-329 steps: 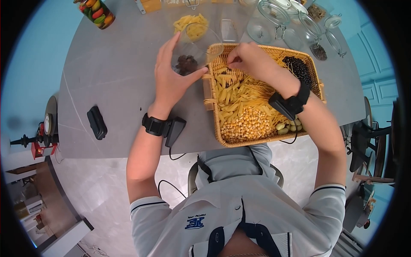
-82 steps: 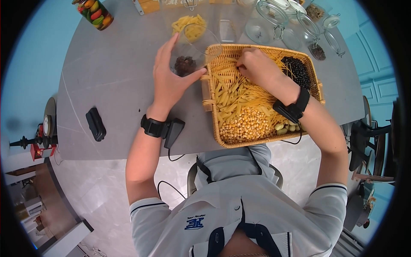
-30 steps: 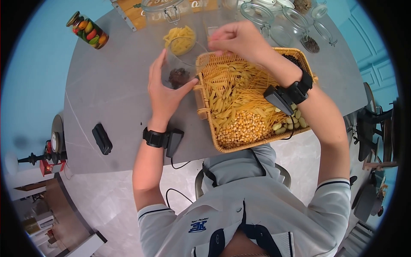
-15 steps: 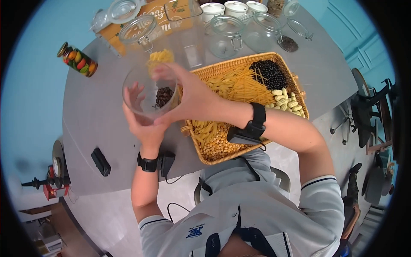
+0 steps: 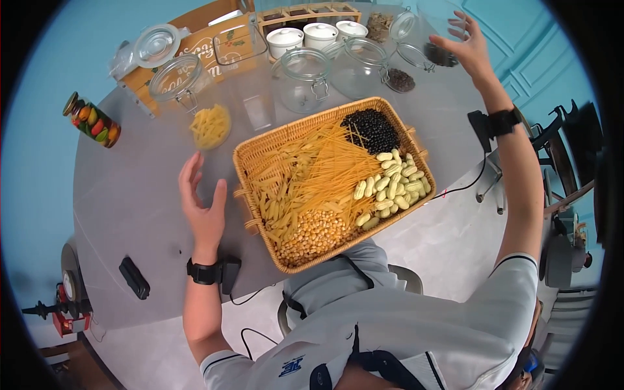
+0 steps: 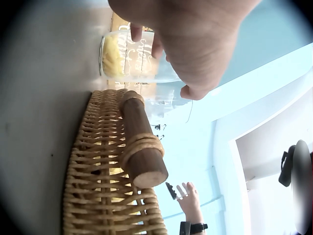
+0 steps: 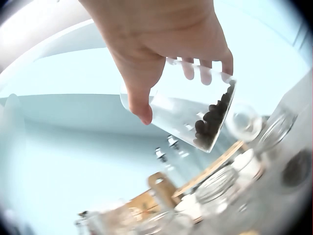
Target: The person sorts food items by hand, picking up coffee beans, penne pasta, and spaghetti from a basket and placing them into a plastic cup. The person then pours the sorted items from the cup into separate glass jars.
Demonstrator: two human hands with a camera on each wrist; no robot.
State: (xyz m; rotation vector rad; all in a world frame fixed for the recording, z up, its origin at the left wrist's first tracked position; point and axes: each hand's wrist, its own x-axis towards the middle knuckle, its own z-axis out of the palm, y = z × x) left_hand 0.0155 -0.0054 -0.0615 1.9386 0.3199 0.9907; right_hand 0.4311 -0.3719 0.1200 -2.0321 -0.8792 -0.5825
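Observation:
My right hand [image 5: 478, 55] is raised at the far right of the head view, gripping a clear cup [image 7: 171, 110] between thumb and fingers. Several dark, round pieces [image 7: 212, 117] lie in the bottom of the cup, which is tilted in the right wrist view. Left of the wicker basket [image 5: 312, 121], my left hand [image 5: 205, 211] holds nothing, its fingers and thumb spread apart. The basket carries penne [image 5: 276, 201], thin spaghetti [image 5: 344, 166], corn kernels [image 5: 315, 234], black beans [image 5: 372, 130] and peanuts [image 5: 396, 185].
Behind the basket stand a jar of penne [image 5: 211, 127], a tall clear container [image 5: 250, 84] and clip-top jars [image 5: 304, 81]. White lidded pots [image 5: 320, 36] are farther back. A jar of colourful fruit [image 5: 94, 123] and a black case [image 5: 134, 278] are at left.
My right hand has left the basket, taken the cup from my left hand and carried it to the far right. My left hand has let go. The head view has swung right.

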